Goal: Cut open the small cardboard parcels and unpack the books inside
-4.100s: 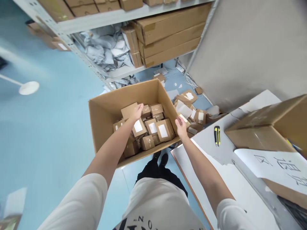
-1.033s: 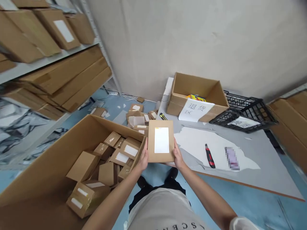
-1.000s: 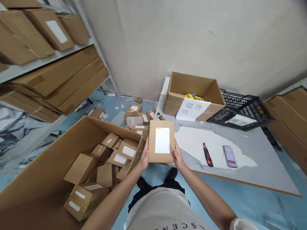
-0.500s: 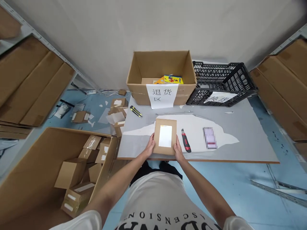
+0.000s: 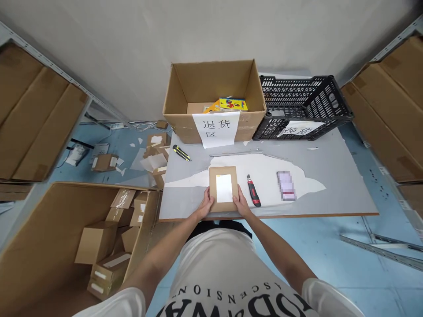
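A small cardboard box [image 5: 214, 189] with a white label on top is at the front edge of the table, gripped from both sides. My left hand [image 5: 206, 204] is closed on its left side, and my right hand [image 5: 242, 202] closes on its right side near the lower corner. Just right of the box lies a red-and-black utility knife [image 5: 254, 191]. Further right is a pale purple item [image 5: 286, 185], blurred out. A yellow-and-black utility knife [image 5: 181, 153] rests near the table's left edge.
At the back of the table [image 5: 343, 185] stand an open carton [image 5: 181, 127] with colourful packages and a black plastic crate [image 5: 304, 108], both bearing paper signs. A large open carton [image 5: 36, 246] with several small boxes is on the left. Stacked cartons [image 5: 390, 114] flank the right.
The whole view has shifted slightly as the head moved. The box stays between both hands and now looks flatter on the table, a little smaller in view.
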`<state>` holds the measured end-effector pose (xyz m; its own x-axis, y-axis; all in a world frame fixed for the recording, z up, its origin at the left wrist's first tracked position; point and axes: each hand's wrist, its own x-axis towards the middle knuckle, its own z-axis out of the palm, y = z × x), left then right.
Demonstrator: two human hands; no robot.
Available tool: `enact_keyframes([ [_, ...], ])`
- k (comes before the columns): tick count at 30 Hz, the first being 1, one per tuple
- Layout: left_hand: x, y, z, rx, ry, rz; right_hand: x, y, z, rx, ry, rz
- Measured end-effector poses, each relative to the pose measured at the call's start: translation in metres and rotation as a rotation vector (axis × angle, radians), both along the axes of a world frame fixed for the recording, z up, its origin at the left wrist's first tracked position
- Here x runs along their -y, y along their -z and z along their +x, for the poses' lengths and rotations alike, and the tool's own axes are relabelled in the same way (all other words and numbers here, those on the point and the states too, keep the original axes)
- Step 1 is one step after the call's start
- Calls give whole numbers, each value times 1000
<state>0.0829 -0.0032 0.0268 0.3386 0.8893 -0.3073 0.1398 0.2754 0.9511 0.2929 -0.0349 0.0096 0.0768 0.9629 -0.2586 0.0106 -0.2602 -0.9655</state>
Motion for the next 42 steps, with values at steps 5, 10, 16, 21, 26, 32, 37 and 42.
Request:
enact_keyframes([
  [5, -5, 1, -5, -4, 32, -48, -1, 3, 1, 60, 12, -13],
  [10, -12, 1, -11, -25, 72, -90, 0, 5, 0, 103, 34, -19],
  [16, -26, 4, -25, -124, 34, -80, 3, -1, -1, 132, 121, -28],
  [21, -73, -4, -26, -209, -46, -70, 22, -13, -4, 100, 262, -34],
  [26, -126, -22, -17, -189, -49, -36, 60, -23, -20, -140, 438, -323],
  [32, -145, -27, -8, -204, 115, -137, 72, -31, -36, -426, 397, -433],
  [37, -144, -22, -6, -212, 121, -157, 61, -45, -37, -530, 391, -422],
  [42, -141, -23, -8, -273, 93, -123, 54, -58, -32, -675, 454, -513],
])
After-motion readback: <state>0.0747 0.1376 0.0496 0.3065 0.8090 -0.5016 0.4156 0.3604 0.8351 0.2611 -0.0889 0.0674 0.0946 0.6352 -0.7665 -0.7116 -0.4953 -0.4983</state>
